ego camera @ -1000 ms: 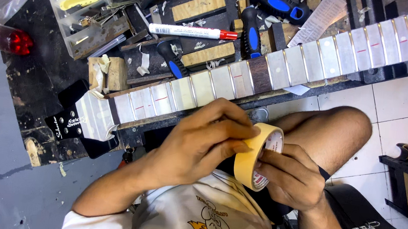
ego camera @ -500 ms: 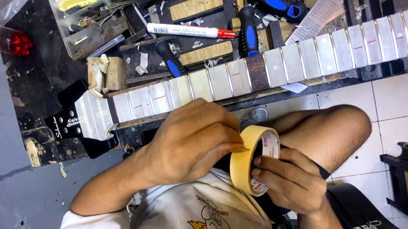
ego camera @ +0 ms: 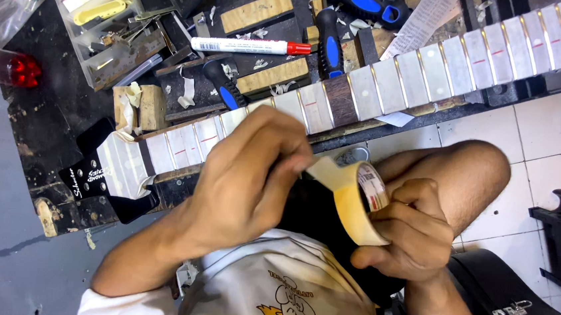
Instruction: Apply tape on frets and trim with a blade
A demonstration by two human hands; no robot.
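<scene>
Beige crepe-paper masking tape roll [ego camera: 357,200], cardboard core, held edge-up over the lap, just in front of the desk [ego camera: 43,125] edge. Right hand [ego camera: 411,234] wraps it from below, fingers clenched around the outer rim and thumb on the core side. Left hand [ego camera: 249,175] comes in from the other side, fingers pinched on the free tape end at the top of the roll; a short flat tab is lifted off the surface. Above the hands, a guitar neck [ego camera: 366,91] lies diagonally across the desk: long, flat, fretboard covered in rectangular strips of pale tape between metal frets, one dark wood segment left bare near the middle. Black glossy headstock [ego camera: 92,179] at the low end, partly wrapped in the same pale tape. Desk top is dark, scuffed, littered with tape scraps and shavings. On it: white marker with red cap [ego camera: 249,45], two blue-and-black handled tools [ego camera: 329,41], rectangular wooden blocks [ego camera: 255,10], a clear plastic tray [ego camera: 100,27] of small parts, a red translucent bottle [ego camera: 4,66] at the left edge. White tiled floor and a black hard case with metal latch [ego camera: 515,312] sit lower right.
</scene>
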